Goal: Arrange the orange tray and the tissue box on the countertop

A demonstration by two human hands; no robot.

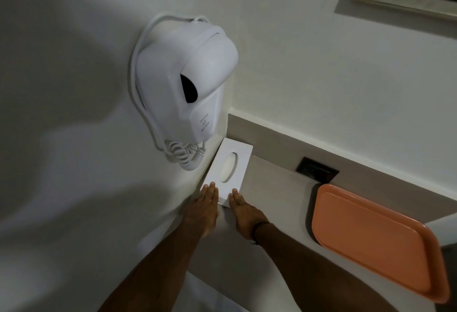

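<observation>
With both hands flat against the near end of the tissue box (pixel 228 171), I have no grip on it at all: the fingers (pixel 210 192) of my left hand (pixel 202 209) lie straight and together, their tips on the box's top near corner, and those of my right hand (pixel 243 209) are just as extended, pressed to the near edge on the other side. Neither hand is curled round anything, so this reads to me as a push or a squaring-up, not a lift. The box lies on the counter (pixel 277 188) just beyond my fingertips, its far end tucked into the corner and its left side along the wall (pixel 74 114), right below the wall-mounted hair dryer (pixel 183 89). The orange tray (pixel 376 242) sits well off to the right of my right hand, apart from the box, and its near corner looks to overhang the counter's front edge. That is my main worry: a careless sweep of my right forearm could tip it off. The other risk is uneven pressure, since pushing harder with one hand would skew the box away from the wall, and the dryer's coiled cord (pixel 183 156) hangs just beyond my left fingertips, close enough to snag if I lift.
</observation>
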